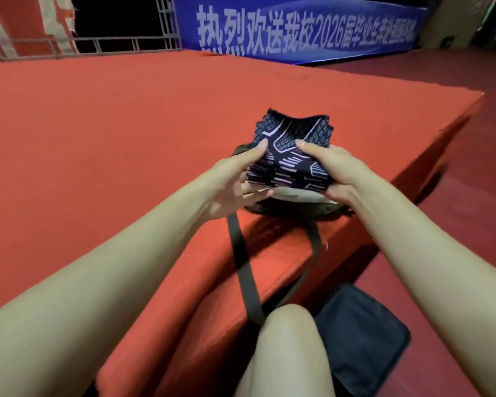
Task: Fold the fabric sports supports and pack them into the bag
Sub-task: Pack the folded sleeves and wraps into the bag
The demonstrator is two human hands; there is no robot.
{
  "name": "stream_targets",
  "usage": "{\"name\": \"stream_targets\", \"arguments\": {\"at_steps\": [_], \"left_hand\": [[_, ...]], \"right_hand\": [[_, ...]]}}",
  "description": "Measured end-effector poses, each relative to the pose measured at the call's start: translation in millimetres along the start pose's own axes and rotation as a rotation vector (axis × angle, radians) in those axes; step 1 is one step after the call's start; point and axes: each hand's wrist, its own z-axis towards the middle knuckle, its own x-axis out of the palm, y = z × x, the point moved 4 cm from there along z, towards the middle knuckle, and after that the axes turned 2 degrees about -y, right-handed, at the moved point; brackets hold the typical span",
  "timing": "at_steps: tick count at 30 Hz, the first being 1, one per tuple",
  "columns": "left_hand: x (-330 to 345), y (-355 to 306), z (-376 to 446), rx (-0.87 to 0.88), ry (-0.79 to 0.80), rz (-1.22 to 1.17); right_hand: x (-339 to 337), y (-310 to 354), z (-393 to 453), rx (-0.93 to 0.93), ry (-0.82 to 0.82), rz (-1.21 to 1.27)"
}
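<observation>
A folded dark navy sports support (291,156) with pale line patterns is held just above the open mouth of a dark bag (295,206) with a pale lining. The bag rests near the corner of the red platform, and its dark strap (242,265) hangs over the platform's front edge. My left hand (235,181) pinches the support's left side, thumb on top. My right hand (330,170) grips its right side, thumb on top and fingers underneath. Most of the bag's body is hidden behind the support and my hands.
The red carpeted platform (112,138) spreads wide to the left and back. Its edge drops to a dark red floor (455,210) on the right. A blue banner (298,27) and a metal railing (98,44) stand at the back. My knee (287,339) and a dark flat pouch (361,336) lie below.
</observation>
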Motion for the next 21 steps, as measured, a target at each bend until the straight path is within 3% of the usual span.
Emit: {"name": "stream_targets", "arguments": {"at_steps": [4,6,9,10,14,21], "left_hand": [[41,29,40,-0.015,0.16,0.403],[44,46,51,0.048,0.123,0.71],[42,70,76,0.279,0.088,1.377],[43,75,80,0.293,0.05,1.474],[48,82,91,0.222,-0.09,1.582],[49,67,82,0.415,-0.188,1.459]], "right_hand": [[-50,12,38,0.008,-0.088,-0.034],[-65,7,52,0.025,-0.113,-0.071],[-80,-2,73,0.086,-0.172,0.007],[-81,-6,79,0.125,-0.177,0.033],[-70,-22,96,0.217,-0.171,-0.052],[-75,-11,102,0.401,-0.151,-0.372]]}}
